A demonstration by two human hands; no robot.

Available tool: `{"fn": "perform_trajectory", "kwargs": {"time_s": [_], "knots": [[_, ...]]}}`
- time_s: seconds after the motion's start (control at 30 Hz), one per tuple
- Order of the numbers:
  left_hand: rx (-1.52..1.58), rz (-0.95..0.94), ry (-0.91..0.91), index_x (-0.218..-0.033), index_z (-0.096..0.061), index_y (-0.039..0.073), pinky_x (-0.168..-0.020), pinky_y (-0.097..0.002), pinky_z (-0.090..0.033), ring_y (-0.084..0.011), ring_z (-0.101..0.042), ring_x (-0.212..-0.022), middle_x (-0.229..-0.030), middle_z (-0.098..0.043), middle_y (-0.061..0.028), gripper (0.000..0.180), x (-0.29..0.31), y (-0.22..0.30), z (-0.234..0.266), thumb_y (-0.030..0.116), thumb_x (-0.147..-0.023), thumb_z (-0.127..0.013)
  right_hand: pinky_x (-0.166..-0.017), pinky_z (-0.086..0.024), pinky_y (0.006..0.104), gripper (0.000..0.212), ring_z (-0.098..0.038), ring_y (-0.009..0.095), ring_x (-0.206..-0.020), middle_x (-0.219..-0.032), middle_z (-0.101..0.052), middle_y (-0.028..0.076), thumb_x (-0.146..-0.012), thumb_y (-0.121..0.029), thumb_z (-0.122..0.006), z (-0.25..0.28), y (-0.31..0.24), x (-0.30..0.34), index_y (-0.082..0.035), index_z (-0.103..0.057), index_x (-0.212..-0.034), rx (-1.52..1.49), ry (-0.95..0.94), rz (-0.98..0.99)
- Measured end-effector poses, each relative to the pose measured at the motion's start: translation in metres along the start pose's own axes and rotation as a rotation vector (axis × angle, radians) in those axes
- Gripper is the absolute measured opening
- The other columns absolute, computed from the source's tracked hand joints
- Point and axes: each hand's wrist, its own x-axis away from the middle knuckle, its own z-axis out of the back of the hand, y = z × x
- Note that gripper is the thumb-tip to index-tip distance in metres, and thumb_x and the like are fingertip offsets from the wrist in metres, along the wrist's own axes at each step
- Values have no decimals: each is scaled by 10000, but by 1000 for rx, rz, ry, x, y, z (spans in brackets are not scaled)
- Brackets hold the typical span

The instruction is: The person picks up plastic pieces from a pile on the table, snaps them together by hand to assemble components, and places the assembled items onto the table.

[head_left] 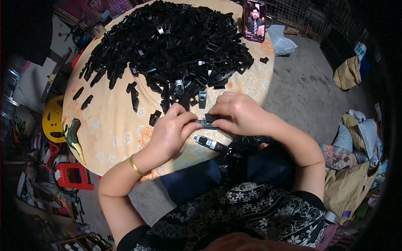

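My left hand (171,129) and my right hand (238,112) meet near the table's front edge. Between their fingertips they pinch a slim black plastic part (206,124), both hands closed on it. Fingers hide some of its shape. Just in front of me, below it, lies a similar black piece with silvery patches (213,144). Beyond the held part, a black piece with a pale blue-grey face (202,99) rests on the cloth. A large heap of black plastic parts (176,46) covers the far side of the table, with loose pieces spilling toward my hands.
A floral orange-cream cloth covers the round table (113,138). A phone (254,21) showing a person in a suit stands at the far right. A dark green and yellow object (73,138) lies at the left edge. Red (75,175) and yellow (53,119) stools stand left; bags (349,180) sit right.
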Motion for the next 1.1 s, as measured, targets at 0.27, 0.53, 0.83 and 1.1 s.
{"fn": "perform_trajectory", "kwargs": {"time_s": [0.27, 0.53, 0.83, 1.1], "knots": [[22, -8, -51, -929, -678, -2, -660, -353, -493, -297, -607, -745, -860, -583, -127, 200, 2, -2, 8, 121, -782, -734, -696, -500, 417, 170, -616, 303, -794, -756, -601, 108, -677, -171, -739, 14, -16, 1, -37, -671, -755, 185, -85, 28], [78, -164, -48, -840, -672, -8, -597, -363, -472, -292, -600, -690, -772, -590, -130, 141, -3, -1, -1, 81, -753, -739, -699, -490, 427, 178, -607, 313, -793, -750, -593, 126, -682, -161, -741, -2, -9, -6, -20, -646, -733, 63, -103, 117], [184, -44, -155, -824, -676, 21, -673, -371, -490, -301, -610, -741, -791, -623, -138, 257, -11, -13, 27, 248, -752, -771, -715, -499, 399, 271, -622, 339, -792, -787, -631, 144, -732, -232, -771, 13, -11, -3, -8, -694, -865, -127, -348, -21], [-295, 289, 51, -759, -621, -24, -683, -410, -482, -328, -603, -768, -798, -609, -172, 405, -24, -50, 39, 361, -781, -743, -729, -502, 388, 278, -607, 303, -838, -935, -591, 120, -838, -222, -679, -22, 9, -28, -73, -651, -1071, 309, 113, 41]]}}
